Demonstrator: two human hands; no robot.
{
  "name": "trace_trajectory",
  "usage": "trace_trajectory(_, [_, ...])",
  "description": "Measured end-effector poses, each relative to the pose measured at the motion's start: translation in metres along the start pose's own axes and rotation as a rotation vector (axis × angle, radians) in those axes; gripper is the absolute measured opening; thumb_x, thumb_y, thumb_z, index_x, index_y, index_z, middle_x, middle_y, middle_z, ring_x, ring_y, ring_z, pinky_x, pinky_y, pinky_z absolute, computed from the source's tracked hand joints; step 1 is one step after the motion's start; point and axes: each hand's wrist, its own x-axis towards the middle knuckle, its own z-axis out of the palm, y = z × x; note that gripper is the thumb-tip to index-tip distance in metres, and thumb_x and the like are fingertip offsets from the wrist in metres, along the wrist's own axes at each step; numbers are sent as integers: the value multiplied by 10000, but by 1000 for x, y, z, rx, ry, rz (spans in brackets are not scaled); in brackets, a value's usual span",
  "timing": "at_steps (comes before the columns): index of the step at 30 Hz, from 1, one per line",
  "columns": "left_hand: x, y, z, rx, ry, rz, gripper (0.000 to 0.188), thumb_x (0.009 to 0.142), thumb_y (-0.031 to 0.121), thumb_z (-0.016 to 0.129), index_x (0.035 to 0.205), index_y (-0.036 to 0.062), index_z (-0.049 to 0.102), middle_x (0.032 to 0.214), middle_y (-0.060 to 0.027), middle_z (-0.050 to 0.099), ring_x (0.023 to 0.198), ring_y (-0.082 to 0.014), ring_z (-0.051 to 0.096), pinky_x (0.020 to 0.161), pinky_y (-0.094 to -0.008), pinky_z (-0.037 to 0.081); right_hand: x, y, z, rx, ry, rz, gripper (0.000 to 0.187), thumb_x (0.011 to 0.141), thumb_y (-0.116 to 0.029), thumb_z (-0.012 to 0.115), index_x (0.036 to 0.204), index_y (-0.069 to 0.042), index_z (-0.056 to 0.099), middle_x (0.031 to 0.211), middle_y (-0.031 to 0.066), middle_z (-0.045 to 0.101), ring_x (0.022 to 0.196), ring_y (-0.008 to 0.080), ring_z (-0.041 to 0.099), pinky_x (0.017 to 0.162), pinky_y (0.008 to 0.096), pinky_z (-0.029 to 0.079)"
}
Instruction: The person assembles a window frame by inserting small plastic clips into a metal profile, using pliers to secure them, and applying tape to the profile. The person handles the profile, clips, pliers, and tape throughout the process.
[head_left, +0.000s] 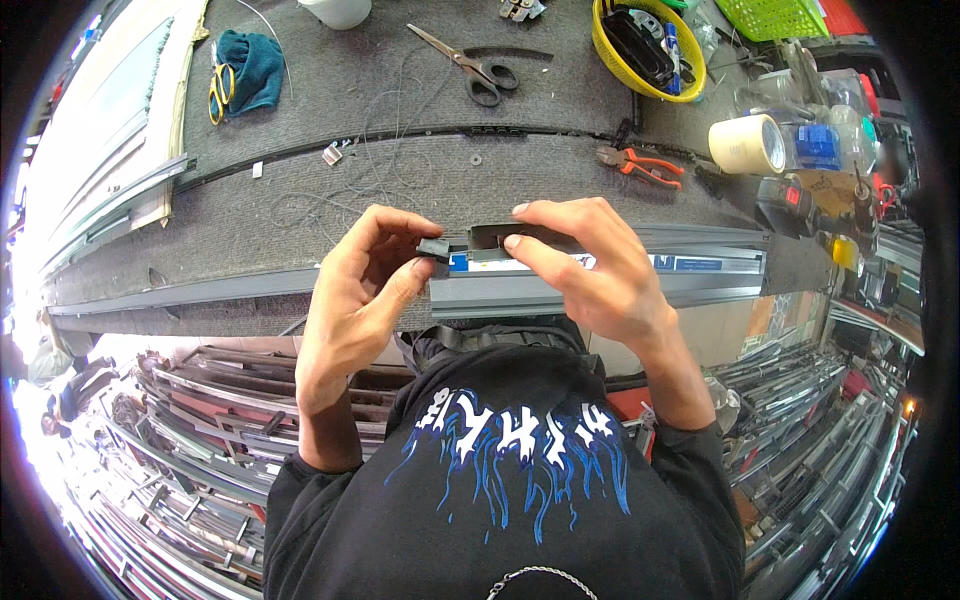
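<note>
Between the thumb and fingertips of my left hand [365, 290] is a small black block-shaped piece [433, 248], pinched at the end of a grey metal profile [600, 296]. My right hand [605, 265] grips a dark flat-sided piece [488, 240] over that same end, its fingertips on the piece's far and near sides. The two dark pieces sit close together; whether they touch, I cannot tell. The profile lies along the bench's near edge and carries a blue and white label strip [690, 263].
On the grey carpeted bench [400, 170] lie black scissors [480, 75], orange-handled pliers [640, 167], a teal cloth [252, 72] and loose thin wire. A yellow basket [605, 60], a tape roll [747, 145] and a drill [790, 205] stand right. Metal profiles [190, 440] are racked below.
</note>
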Motion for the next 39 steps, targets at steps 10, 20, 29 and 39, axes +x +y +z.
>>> trace_trajectory(10, [7, -11, 9, -20, 22, 271, 338, 918, -134, 701, 1242, -48, 745, 1100, -95, 702, 995, -132, 681, 882, -251, 544, -1, 0, -1, -16, 75, -4, 415, 759, -70, 730, 1174, -76, 733, 1228, 155, 696, 1017, 312, 719, 846, 413, 560])
trace_trajectory(20, [8, -4, 22, 266, 143, 504, 388, 856, -116, 740, 1223, 4, 786, 1060, -103, 722, 892, -139, 690, 817, -267, 549, 0, -5, -4, 32, 111, 30, 297, 789, -26, 795, 1066, -19, 687, 1175, 179, 714, 985, 335, 727, 820, 426, 568])
trace_trajectory(29, [3, 11, 24, 516, 177, 625, 387, 828, -117, 738, 1174, 45, 798, 1020, -126, 776, 836, -220, 759, 772, -314, 597, -1, -8, -4, 25, 112, 34, 290, 785, -35, 798, 1044, -12, 670, 1181, 179, 712, 969, 335, 727, 811, 427, 566])
trace_trajectory(39, [4, 2, 23, 497, 211, 604, 335, 782, -29, 867, 1100, -5, 767, 1097, -142, 751, 973, -226, 742, 813, -315, 593, -1, -9, -4, 27, 131, 26, 297, 775, -35, 803, 1042, -12, 674, 1174, 179, 717, 967, 336, 729, 801, 420, 564])
